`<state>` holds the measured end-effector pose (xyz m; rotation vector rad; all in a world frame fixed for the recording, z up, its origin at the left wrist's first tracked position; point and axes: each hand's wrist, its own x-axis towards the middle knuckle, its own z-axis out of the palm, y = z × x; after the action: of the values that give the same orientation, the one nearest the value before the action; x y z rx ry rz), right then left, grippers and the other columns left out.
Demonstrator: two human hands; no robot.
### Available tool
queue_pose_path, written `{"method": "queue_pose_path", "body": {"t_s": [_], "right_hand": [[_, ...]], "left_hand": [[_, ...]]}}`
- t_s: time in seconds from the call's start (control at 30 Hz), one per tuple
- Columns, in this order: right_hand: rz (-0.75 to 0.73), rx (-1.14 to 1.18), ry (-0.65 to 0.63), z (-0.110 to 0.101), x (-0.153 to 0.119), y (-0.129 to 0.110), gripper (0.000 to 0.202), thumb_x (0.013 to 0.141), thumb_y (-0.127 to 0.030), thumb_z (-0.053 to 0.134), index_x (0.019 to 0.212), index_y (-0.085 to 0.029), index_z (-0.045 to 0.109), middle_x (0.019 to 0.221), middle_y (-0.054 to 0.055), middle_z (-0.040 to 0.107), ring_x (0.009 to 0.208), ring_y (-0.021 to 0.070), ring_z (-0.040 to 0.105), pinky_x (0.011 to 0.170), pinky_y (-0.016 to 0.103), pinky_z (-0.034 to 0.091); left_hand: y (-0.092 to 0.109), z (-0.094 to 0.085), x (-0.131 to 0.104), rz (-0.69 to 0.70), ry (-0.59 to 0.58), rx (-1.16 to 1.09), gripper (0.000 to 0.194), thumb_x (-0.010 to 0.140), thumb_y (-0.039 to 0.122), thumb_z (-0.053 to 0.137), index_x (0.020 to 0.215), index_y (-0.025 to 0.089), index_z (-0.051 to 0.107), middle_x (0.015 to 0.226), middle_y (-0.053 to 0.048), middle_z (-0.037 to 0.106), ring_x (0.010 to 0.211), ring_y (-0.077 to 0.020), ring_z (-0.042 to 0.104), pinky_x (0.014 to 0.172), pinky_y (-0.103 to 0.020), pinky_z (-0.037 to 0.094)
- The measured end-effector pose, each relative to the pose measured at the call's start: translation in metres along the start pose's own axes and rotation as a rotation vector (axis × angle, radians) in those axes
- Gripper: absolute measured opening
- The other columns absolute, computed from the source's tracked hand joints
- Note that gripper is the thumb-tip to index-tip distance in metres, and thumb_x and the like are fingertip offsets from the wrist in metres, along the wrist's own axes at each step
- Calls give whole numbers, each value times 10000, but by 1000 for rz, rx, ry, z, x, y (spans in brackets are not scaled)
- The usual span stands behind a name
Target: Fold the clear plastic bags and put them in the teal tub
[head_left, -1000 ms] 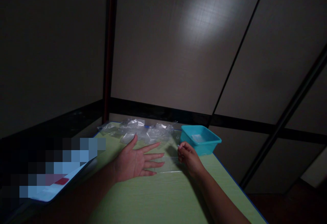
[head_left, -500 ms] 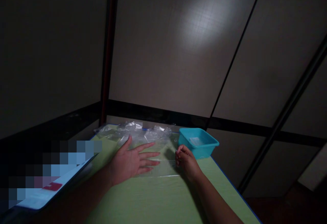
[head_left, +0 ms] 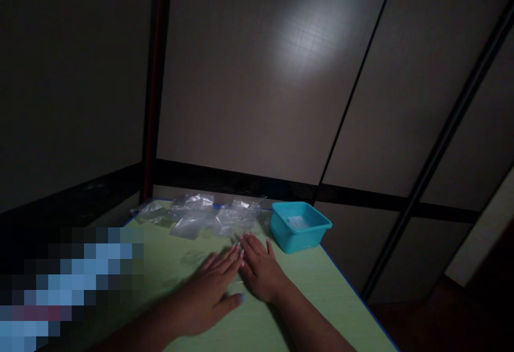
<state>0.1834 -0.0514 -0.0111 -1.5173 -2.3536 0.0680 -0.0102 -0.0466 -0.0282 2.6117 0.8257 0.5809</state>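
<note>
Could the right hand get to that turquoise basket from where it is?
Probably yes. The turquoise basket stands just beyond the right hand, a little to its right, and I see nothing blocking between them. The left hand is on the other side.

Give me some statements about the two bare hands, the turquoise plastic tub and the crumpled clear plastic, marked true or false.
1. The bare left hand and bare right hand are close together. True.
2. The crumpled clear plastic lies to the left of the turquoise plastic tub. True.
3. The tub is upside down. False: its open side faces up.
4. The pale green table has a blue edge. True.
5. The right hand grips the tub's rim. False: it is apart from the tub, back up.
</note>
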Motion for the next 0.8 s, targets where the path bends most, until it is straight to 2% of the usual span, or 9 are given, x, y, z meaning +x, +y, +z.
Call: {"method": "queue_pose_path", "body": {"t_s": [0.07,0.13,0.23,0.33,0.53,0.67,0.73,0.8], "right_hand": [[25,-19,-116,1,0,0,544,885,-429,270,1384,-280,113,1454,46,118,1321,231,101,1031,519,62],[46,-29,-175,1,1,0,534,890,-447,229,1383,-301,83,1457,35,94,1325,222,78,1024,527,52],[61,-32,-200,0,2,-1,527,890,-459,215,1377,-331,56,1457,23,91,1326,216,67,1016,540,36],[73,-27,-200,1,2,-2,524,888,-480,202,1372,-350,50,1458,18,86,1327,220,53,1008,554,25],[151,-22,-223,-2,0,7,550,869,-545,176,1368,-362,33,1460,19,42,1327,237,19,987,588,25],[186,-21,-255,-8,-2,11,671,813,-632,254,1373,-339,28,1459,42,16,1324,263,-5,980,597,-4],[191,-32,-245,-11,-3,11,753,766,-675,312,1373,-334,26,1459,48,4,1321,283,-16,969,602,-55],[188,-43,-209,-12,-4,9,788,738,-700,333,1370,-347,23,1458,41,-1,1320,290,-26,951,607,-109]], "left_hand": [[-1,1,-1,-27,-51,41,613,854,527,317,1379,271,128,1446,-44,79,1321,-264,75,1052,-496,95],[-3,0,-1,-55,-79,59,622,851,548,298,1378,260,138,1441,-58,90,1320,-261,85,1053,-489,90],[-4,-1,-1,-97,-94,81,624,842,574,278,1373,267,167,1437,-62,123,1319,-262,91,1045,-511,66],[-4,-1,-2,-178,-95,120,593,831,601,260,1352,322,222,1437,-41,139,1318,-295,53,1001,-593,17],[-4,5,-3,-372,-20,184,596,799,646,259,1333,385,227,1445,-42,112,1299,-372,-10,889,-696,-59],[-4,8,-2,-507,56,234,625,780,658,283,1331,364,253,1444,-80,111,1283,-417,-13,848,-722,-62],[-4,6,-1,-486,117,273,656,774,651,319,1341,329,254,1442,-103,114,1288,-408,-6,875,-698,-79],[-4,2,-1,-365,148,280,652,783,626,342,1348,314,247,1444,-90,107,1304,-363,0,932,-644,-88]]}}
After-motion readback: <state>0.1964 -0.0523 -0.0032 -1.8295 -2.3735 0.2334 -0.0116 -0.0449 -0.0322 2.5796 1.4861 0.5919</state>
